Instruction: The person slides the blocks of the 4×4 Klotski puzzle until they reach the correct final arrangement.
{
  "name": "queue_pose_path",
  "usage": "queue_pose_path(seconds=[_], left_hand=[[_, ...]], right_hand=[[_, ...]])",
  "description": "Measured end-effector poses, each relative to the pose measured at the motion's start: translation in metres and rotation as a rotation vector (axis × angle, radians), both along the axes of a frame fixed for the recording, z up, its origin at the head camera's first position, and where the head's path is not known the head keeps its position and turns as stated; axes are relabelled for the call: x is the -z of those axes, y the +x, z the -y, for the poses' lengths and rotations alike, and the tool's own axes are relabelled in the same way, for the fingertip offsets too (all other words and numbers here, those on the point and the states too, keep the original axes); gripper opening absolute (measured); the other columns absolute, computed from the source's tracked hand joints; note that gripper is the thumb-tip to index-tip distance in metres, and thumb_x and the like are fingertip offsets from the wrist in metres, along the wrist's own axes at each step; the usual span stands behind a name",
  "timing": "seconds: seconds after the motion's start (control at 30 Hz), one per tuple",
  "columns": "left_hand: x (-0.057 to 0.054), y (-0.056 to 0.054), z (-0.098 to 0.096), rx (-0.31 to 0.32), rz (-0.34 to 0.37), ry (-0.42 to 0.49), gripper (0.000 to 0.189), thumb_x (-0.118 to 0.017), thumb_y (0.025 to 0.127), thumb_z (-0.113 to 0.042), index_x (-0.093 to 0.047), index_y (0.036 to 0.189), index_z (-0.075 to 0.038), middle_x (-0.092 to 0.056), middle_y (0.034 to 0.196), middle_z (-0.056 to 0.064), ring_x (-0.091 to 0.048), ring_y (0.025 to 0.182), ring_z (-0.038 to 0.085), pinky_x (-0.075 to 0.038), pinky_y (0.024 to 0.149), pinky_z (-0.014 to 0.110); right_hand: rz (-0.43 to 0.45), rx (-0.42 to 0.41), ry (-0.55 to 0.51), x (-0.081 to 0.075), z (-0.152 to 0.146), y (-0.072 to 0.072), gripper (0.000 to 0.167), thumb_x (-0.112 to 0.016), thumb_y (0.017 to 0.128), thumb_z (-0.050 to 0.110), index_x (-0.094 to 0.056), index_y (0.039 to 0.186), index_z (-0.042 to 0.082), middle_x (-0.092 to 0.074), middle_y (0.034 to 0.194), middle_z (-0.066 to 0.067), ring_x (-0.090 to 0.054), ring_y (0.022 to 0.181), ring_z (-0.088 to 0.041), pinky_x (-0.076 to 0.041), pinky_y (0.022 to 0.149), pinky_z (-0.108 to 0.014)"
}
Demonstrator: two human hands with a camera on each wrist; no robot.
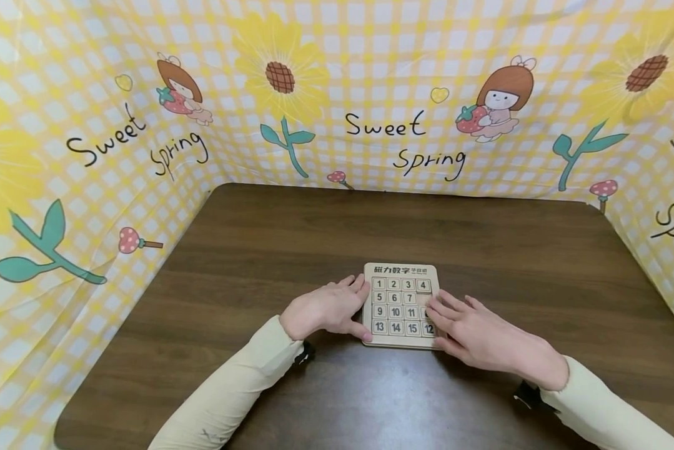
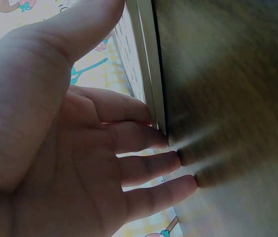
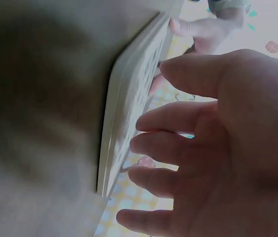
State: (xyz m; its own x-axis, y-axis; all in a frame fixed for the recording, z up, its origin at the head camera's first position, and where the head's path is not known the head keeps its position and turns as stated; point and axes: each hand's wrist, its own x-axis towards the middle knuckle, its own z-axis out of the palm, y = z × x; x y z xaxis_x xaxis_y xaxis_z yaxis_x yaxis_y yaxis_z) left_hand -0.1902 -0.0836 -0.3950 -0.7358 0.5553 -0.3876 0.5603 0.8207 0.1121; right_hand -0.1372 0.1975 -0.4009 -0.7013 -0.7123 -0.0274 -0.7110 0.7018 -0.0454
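A square wooden number sliding puzzle (image 1: 400, 342) lies flat on the table. Its tiles read 1 to 4 in the top row and 5, 6, 7 below, with a gap right of the 7. The bottom row reads 13, 14, 15, 12. At the puzzle's left edge my left hand (image 1: 333, 308) rests with extended fingers, thumb near the lower corner. My right hand (image 1: 477, 331) is at the right side, fingertips over the right column. They partly hide the tile right of 11 (image 1: 411, 312). The right wrist view shows relaxed right-hand fingers (image 3: 154, 143) above the board.
The brown wooden table (image 1: 292, 237) extends around the puzzle on all sides. A yellow checked cloth (image 1: 370, 75) with flowers and lettering stands behind it and along both sides. Dark bands (image 1: 305, 353) show at the wrists.
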Motion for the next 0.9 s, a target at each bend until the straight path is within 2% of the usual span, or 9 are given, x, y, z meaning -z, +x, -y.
queue_pose_path(seconds=[0.1, 0.27, 0.67, 0.9], left_hand=[[0.0, 0.0, 0.0, -0.003, 0.006, 0.001, 0.103, -0.066, 0.083, -0.063, -0.022, 0.156, -0.005, -0.019, 0.164, 0.015, -0.02, 0.151, 0.032, -0.029, 0.12, 0.046], [0.0, 0.0, 0.001, -0.003, 0.007, 0.008, 0.103, -0.066, 0.083, -0.063, -0.022, 0.156, -0.005, -0.019, 0.164, 0.016, -0.02, 0.152, 0.032, -0.029, 0.12, 0.047], [0.0, 0.0, 0.002, -0.008, 0.008, 0.019, 0.104, -0.066, 0.083, -0.063, -0.021, 0.156, -0.004, -0.018, 0.163, 0.016, -0.02, 0.151, 0.033, -0.029, 0.12, 0.048], [-0.001, 0.001, 0.001, -0.001, 0.002, 0.01, 0.105, -0.066, 0.082, -0.063, -0.021, 0.156, -0.004, -0.019, 0.163, 0.017, -0.021, 0.151, 0.033, -0.029, 0.119, 0.048]], right_hand=[[0.001, -0.011, -0.005, 0.003, 0.002, 0.004, 0.052, -0.058, 0.097, 0.033, -0.053, 0.14, 0.004, -0.05, 0.147, -0.016, -0.042, 0.14, -0.038, -0.039, 0.102, -0.067], [-0.042, -0.013, -0.005, 0.006, 0.003, 0.004, 0.05, -0.06, 0.096, 0.032, -0.056, 0.137, 0.004, -0.054, 0.144, -0.017, -0.045, 0.137, -0.038, -0.042, 0.1, -0.065], [0.002, 0.033, 0.016, 0.008, 0.004, -0.017, 0.053, -0.056, 0.098, 0.032, -0.05, 0.143, 0.005, -0.048, 0.15, -0.016, -0.041, 0.14, -0.04, -0.04, 0.103, -0.065], [0.004, 0.031, 0.001, 0.007, -0.001, -0.01, 0.054, -0.057, 0.098, 0.033, -0.051, 0.143, 0.005, -0.046, 0.15, -0.016, -0.041, 0.14, -0.039, -0.04, 0.103, -0.065]])
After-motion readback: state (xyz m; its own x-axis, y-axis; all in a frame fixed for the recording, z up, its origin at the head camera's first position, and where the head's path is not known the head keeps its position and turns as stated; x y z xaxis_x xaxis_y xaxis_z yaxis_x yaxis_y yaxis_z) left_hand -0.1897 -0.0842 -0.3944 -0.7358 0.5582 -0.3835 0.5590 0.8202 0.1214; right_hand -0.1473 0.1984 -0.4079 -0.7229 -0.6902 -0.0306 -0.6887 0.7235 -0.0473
